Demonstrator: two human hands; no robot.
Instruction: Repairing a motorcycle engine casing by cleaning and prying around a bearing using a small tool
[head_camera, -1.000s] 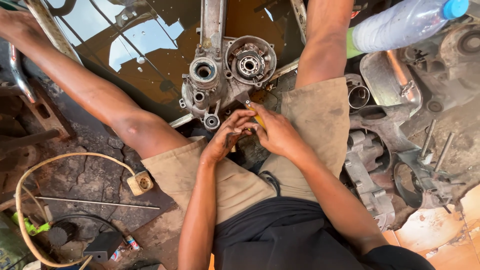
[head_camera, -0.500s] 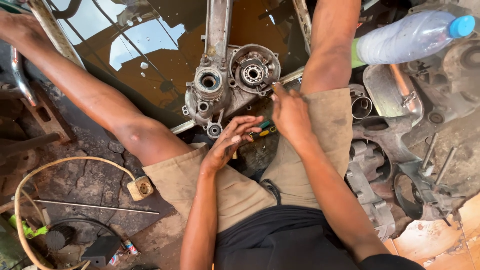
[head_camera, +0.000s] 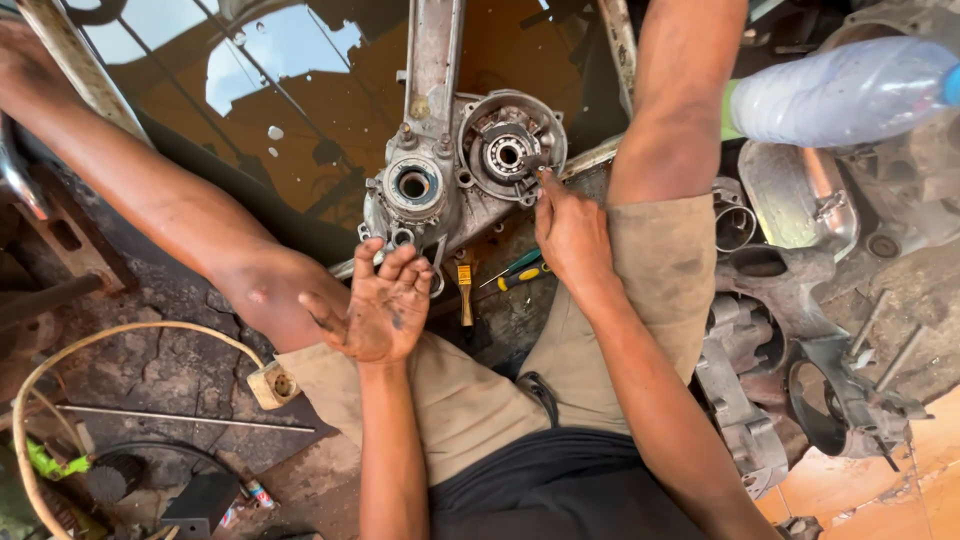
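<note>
Between the seated person's knees, a grey cast-metal engine casing (head_camera: 455, 180) is steadied at its bearing housing rim by the right hand (head_camera: 570, 235), fingertips only, nothing grasped. The left hand (head_camera: 385, 305) hangs open, empty. Heavy, rigid, probably oily; best gripped by its edges. A clear plastic bottle (head_camera: 840, 95) lies nearby, seemingly empty.

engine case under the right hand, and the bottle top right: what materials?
Engine case: looks like cast aluminium, dull grey, rough and oil-stained, with moulded ribs and bosses; the exact alloy cannot be told. The bearing in its round housing looks like brighter steel. The right hand touches the housing rim with a fingertip. Bottle: clear, thin plastic, translucent with soft highlights and a blue cap.
</note>
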